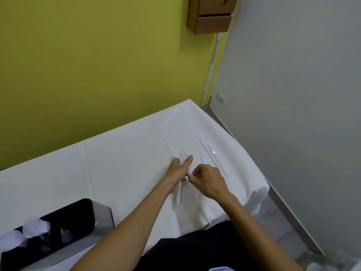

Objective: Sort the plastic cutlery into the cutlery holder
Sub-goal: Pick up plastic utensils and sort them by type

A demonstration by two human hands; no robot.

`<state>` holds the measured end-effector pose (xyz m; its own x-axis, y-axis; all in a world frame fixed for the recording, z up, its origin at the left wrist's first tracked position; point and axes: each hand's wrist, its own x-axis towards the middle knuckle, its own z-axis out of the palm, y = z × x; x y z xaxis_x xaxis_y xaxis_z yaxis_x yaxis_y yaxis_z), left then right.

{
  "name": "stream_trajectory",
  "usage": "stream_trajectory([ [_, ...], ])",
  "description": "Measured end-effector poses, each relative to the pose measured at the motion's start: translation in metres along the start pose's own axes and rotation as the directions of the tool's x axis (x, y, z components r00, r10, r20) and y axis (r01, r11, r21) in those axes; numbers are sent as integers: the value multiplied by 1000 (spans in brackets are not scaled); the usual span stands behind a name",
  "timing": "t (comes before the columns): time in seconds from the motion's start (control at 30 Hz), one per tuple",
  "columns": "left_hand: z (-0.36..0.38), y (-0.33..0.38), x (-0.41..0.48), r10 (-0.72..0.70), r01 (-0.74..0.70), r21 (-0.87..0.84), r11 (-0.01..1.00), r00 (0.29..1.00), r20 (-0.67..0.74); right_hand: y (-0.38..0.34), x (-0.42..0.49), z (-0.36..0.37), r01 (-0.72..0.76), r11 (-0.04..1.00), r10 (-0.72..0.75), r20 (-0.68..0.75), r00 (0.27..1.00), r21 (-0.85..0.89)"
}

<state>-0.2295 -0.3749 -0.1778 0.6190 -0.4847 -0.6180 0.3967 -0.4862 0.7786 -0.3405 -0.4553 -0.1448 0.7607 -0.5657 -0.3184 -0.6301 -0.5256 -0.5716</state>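
My left hand [178, 172] grips a small bunch of white plastic cutlery [179, 194]; the handles stick out below the palm and the tips show above the fingers. My right hand [207, 181] is right beside it, thumb and forefinger pinched on a white piece next to the left hand's bunch. More white plastic knives [213, 156] lie loose on the white tablecloth [117, 157] just beyond my right hand. The metal cutlery holder [74, 225] with a dark inside stands at the near left and has white spoon heads in it.
The table's right edge [254, 173] drops off close to the loose knives, with grey floor beyond. A yellow-green wall runs behind the table. A wooden drawer box [211, 14] hangs high on the wall. My dark-clothed lap is at the bottom.
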Motion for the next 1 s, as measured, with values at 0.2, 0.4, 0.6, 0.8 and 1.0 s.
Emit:
stream_trajectory([
  [0.2,-5,0,2,28,-20,55,998,989,-143,14,11,-12,-34,999,34,-58,998,1],
  [0.4,-8,-2,3,6,-24,-122,992,990,-143,33,16,-11,-177,927,191,12,981,-332],
  [0.6,-3,-2,3,46,-44,15,999,992,-119,18,12,-4,-12,975,34,96,995,-220],
  [0.8,-3,-2,0,95,-86,87,993,989,-113,3,7,-8,223,972,-217,82,973,-70],
  [1.0,-16,-7,-4,20,-15,27,1000,980,-199,33,36,-22,-94,975,60,-170,984,-199],
])
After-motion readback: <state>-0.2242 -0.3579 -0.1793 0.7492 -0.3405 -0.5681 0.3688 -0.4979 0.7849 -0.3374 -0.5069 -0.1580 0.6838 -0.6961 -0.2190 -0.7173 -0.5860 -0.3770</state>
